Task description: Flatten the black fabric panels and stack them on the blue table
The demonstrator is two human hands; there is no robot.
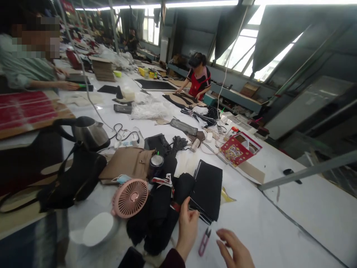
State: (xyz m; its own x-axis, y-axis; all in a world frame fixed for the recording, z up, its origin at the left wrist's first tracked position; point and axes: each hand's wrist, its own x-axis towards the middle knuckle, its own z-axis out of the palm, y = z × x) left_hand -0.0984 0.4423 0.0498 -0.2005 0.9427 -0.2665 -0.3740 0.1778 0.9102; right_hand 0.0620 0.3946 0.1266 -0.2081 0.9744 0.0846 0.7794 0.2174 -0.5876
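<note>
At lower centre, the left hand is hovering at the left edge of a black cloth stack — whether it is pinching any, I cannot tell. The right hand is hanging apart, its fingers parted; pink snips are lying between the hands on the white worktop. A red sign is hanging at upper left — its lettering too small to read.

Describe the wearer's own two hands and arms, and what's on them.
The left hand is bare, without a glove, and a dark maroon sleeve covers the arm near the wrist. The right hand is also ungloved; its wrist and any sleeve lie outside the picture. No cables or markings can be made out on either.
</note>
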